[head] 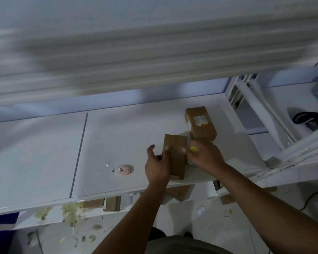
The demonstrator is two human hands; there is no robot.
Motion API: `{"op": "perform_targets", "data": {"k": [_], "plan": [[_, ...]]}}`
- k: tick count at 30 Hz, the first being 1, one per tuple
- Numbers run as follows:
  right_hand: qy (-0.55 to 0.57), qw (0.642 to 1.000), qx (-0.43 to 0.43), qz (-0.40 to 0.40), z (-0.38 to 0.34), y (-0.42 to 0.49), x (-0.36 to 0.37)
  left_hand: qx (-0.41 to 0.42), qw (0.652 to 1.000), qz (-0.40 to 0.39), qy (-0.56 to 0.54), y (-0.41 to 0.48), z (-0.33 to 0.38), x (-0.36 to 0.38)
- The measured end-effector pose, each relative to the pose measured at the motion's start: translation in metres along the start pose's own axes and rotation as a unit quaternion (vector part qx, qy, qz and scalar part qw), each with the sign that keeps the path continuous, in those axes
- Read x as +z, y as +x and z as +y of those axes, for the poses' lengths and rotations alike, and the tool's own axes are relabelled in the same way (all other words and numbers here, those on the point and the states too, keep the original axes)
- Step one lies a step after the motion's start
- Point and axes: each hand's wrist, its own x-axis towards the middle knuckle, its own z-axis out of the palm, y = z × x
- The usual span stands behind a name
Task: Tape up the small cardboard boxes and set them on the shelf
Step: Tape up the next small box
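Observation:
A small cardboard box [176, 154] lies on the white table [117, 143] near its front edge. My left hand [157, 164] presses on the box's left side, thumb on top. My right hand [205, 155] is at the box's right side and grips a tape roll [193, 150] with a yellow-green core; the roll is mostly hidden under the hand. A second cardboard box [200, 123] with a torn white label stands just behind, a little to the right.
A pink box cutter [122, 169] lies left of the box. A white shelf frame [261, 110] rises at the right. A blurred shelf board [117, 61] hangs overhead. More cardboard boxes [110, 203] sit under the table; scraps litter the floor.

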Motion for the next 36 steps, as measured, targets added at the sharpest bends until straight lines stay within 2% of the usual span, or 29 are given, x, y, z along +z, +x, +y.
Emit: {"op": "perform_targets", "data": {"k": [3,6,9,11,13,14,15,17,19,20,22,23,24,26,30,32,36], "plan": [[0.036,0.999,0.007,-0.014,-0.007,-0.003,-0.007,0.011,0.998,-0.034,-0.052,0.003,-0.003,-0.009],[0.116,0.993,-0.012,-0.027,-0.028,-0.006,-0.012,-0.005,0.981,-0.081,-0.176,0.009,0.003,-0.038],[0.185,0.979,-0.034,-0.076,-0.064,0.002,-0.024,0.01,0.973,-0.113,-0.199,0.017,0.013,-0.084],[0.303,0.941,-0.02,-0.152,-0.085,0.014,-0.034,-0.013,0.975,-0.098,-0.201,0.026,0.016,-0.117],[0.47,0.853,0.036,-0.223,-0.098,0.029,-0.044,-0.053,0.962,-0.097,-0.251,0.039,0.018,-0.149],[0.51,0.823,0.038,-0.249,-0.105,0.034,-0.045,-0.063,0.954,-0.101,-0.275,0.045,0.018,-0.161],[0.51,0.817,-0.002,-0.268,-0.112,0.04,-0.042,-0.066,0.95,-0.107,-0.287,0.049,0.019,-0.172],[0.454,0.844,-0.101,-0.268,-0.127,0.045,-0.03,-0.057,0.95,-0.099,-0.29,0.057,0.015,-0.188],[0.391,0.883,-0.119,-0.233,-0.143,0.057,-0.018,-0.031,0.965,-0.051,-0.255,0.069,0.006,-0.202],[0.325,0.918,-0.112,-0.198,-0.147,0.066,-0.014,-0.016,0.975,-0.016,-0.22,0.077,0.001,-0.209],[0.091,0.983,-0.079,-0.14,-0.145,0.085,-0.004,-0.002,0.986,0.044,-0.163,0.093,-0.007,-0.217],[-0.019,0.991,-0.051,-0.123,-0.142,0.092,0.001,0.001,0.987,0.058,-0.147,0.1,-0.008,-0.218],[-0.08,0.988,-0.028,-0.128,-0.14,0.098,0.006,0.006,0.99,0.061,-0.13,0.107,-0.008,-0.215],[-0.129,0.979,-0.003,-0.155,-0.142,0.114,0.015,0.019,0.993,0.064,-0.093,0.121,-0.006,-0.209],[-0.074,0.972,0.04,-0.221,-0.153,0.138,0.022,0.033,0.998,0.044,-0.044,0.152,-0.013,-0.211],[-0.105,0.971,0.038,-0.211,-0.156,0.144,0.027,0.032,0.999,0.025,-0.023,0.165,-0.021,-0.216],[-0.235,0.956,0.022,-0.173,-0.176,0.138,0.047,-0.006,1.0,0.014,-0.005,0.176,-0.039,-0.216]]}}
